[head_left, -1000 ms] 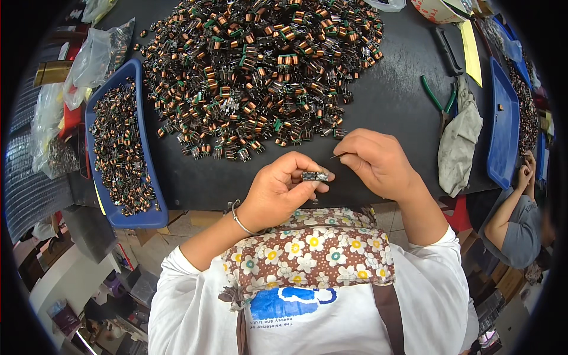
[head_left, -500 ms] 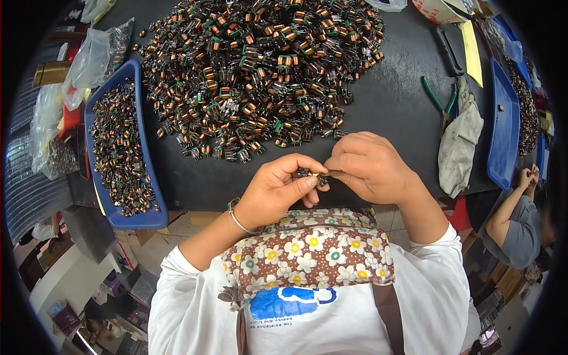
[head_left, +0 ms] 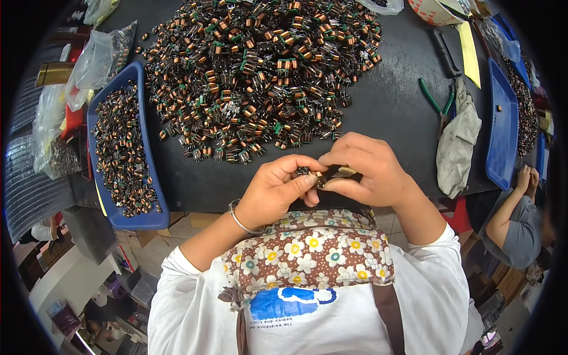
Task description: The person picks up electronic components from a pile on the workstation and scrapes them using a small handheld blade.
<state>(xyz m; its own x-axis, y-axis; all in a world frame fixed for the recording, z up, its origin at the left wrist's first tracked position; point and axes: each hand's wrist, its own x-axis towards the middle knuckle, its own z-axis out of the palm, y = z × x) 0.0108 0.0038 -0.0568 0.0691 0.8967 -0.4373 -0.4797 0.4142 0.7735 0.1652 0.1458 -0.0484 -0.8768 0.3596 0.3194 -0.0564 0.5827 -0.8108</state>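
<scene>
Locate the small dark part (head_left: 303,171) in the left hand (head_left: 281,186), pinched between thumb and fingers over the near edge of the dark table (head_left: 402,100). Note the right hand (head_left: 368,171) close alongside, thumb and forefinger narrowly parted, with a brass-coloured strip (head_left: 344,171) between, impossible to confirm as gripped. Treat the part, by judgement, as light, stiff and easily dropped; hold by the body, sparing any thin pins. At left, blue tray (head_left: 139,222), filled with copper-wound parts. At right, second blue tray (head_left: 502,142), with one small piece (head_left: 499,109) visible inside. Beyond the hands, large loose pile (head_left: 260,77) of copper-wound parts.
</scene>
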